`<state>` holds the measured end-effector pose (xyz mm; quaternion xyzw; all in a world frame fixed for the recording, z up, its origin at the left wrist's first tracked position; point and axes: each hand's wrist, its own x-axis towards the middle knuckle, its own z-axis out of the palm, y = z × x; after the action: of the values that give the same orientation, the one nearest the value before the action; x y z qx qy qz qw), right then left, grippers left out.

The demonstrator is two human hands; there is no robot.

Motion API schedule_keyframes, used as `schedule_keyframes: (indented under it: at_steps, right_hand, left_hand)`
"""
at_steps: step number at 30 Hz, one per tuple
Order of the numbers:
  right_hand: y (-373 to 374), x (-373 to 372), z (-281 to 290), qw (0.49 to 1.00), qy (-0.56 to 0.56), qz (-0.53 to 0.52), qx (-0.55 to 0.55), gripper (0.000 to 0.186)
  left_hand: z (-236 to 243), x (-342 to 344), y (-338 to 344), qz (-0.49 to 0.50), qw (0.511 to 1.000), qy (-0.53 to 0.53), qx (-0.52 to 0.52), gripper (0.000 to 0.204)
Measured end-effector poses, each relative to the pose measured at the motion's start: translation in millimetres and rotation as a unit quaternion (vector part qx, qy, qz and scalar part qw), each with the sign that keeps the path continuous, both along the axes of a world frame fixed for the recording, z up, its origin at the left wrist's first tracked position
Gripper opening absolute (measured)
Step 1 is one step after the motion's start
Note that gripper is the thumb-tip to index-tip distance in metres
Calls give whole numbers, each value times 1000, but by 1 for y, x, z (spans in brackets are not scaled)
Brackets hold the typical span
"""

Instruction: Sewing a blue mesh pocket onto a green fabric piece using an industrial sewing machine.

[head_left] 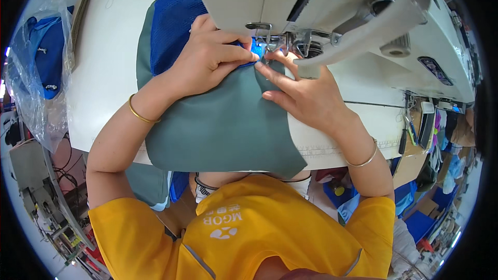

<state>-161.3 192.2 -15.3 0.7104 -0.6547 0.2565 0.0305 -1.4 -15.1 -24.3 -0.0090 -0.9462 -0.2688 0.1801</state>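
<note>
Pinching the blue mesh [174,26] at its edge, the left hand [210,54] sat just beside the sewing machine's [233,0] stitching point; opposite, the right hand [308,91] had its fingers spread on smooth grey-green fabric [223,124]. Fingertips that near might have been nicked, I judged, had they strayed inward. Below both hands the limp, round-cornered sheet overhung the tabletop [104,72]; its weight could have dragged the layers askew.

Yellow short-sleeved shirt [290,218], white chest print [223,233], gold left bangle [142,119]
</note>
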Motion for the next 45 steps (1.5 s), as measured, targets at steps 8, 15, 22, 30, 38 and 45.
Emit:
schedule_keyframes:
  at_steps: [8, 15, 22, 30, 38, 45]
  right_hand:
    - [2, -3, -5, 1000, 15, 8, 5, 40]
    - [2, -3, -4, 1000, -4, 17, -20, 30]
    - [2, -9, 0, 1000, 1, 16, -22, 22]
    - [2, -13, 4, 1000, 18, 9, -20, 18]
    - [1, -15, 1, 1000, 17, 0, -14, 15]
    - [7, -18, 1, 1000, 19, 0, 24, 45]
  left_hand:
    - [-3, -2, 7, 65, 997, 46, 18, 10]
    - [-2, -10, 10, 98, 995, 18, 6, 9]
    - [-1, -13, 16, 131, 990, 57, -11, 6]
    - [-6, -15, 20, 153, 984, 87, -16, 6]
    - [-8, -18, 22, 179, 981, 70, -31, 7]
    - [-6, -16, 15, 166, 983, 78, 30, 9]
